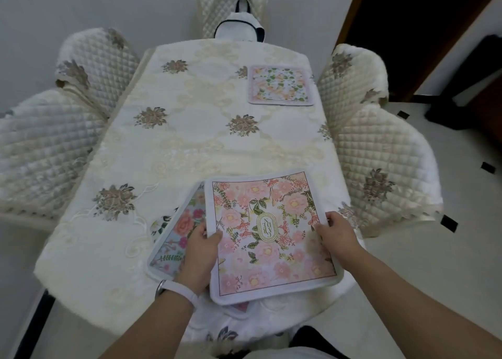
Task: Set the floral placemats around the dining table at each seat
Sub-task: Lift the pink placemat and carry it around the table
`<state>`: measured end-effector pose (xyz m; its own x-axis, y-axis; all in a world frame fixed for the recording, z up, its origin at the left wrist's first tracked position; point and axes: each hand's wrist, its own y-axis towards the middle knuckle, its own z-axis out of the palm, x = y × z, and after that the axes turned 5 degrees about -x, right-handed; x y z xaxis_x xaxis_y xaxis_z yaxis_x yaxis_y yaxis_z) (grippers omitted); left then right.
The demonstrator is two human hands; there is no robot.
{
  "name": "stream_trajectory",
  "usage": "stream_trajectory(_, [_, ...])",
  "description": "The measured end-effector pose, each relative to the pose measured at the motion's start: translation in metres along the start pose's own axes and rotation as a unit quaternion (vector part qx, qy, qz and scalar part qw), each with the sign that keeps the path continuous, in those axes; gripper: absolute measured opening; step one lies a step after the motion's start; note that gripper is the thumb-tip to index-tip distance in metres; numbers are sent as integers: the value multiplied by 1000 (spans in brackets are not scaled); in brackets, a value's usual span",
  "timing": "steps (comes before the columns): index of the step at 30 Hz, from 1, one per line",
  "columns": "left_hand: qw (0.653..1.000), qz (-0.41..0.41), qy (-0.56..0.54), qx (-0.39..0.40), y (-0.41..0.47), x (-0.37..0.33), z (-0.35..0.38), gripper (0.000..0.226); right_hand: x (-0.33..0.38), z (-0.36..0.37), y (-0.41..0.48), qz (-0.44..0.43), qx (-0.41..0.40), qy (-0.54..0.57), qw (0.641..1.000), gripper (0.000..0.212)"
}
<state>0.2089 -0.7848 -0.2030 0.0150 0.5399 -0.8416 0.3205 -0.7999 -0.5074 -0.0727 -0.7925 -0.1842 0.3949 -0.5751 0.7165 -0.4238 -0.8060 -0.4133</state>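
Head view, left hand (199,252) and right hand (338,236), fingers (330,218) pinching side edges of the pink placemat (271,203), over a blue placemat (173,239) near left, green-leaf placemat (279,85) flat on table (190,141) far right

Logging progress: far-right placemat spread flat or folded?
Spread flat: the green-and-peach placemat lies fully open on the tablecloth, all four corners visible.

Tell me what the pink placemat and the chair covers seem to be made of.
The pink placemat looks like matte printed fabric with a bound white edge, though it could be coated. The chair covers seem quilted satin-like cloth: diamond stitching, soft sheen.
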Motion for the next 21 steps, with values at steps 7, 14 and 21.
stream_trajectory(7, [1000,11,20,15,-28,-15,57,16,-26,-59,15,-4,-8,58,998,11])
stream_trajectory(14, [998,36,48,14,-71,-40,155,12,-62,-162,43,-18,-20,114,993,8])
stream_trajectory(21, [997,68,35,6,-124,-59,277,17,-108,-291,85,-35,-39,145,988,10])
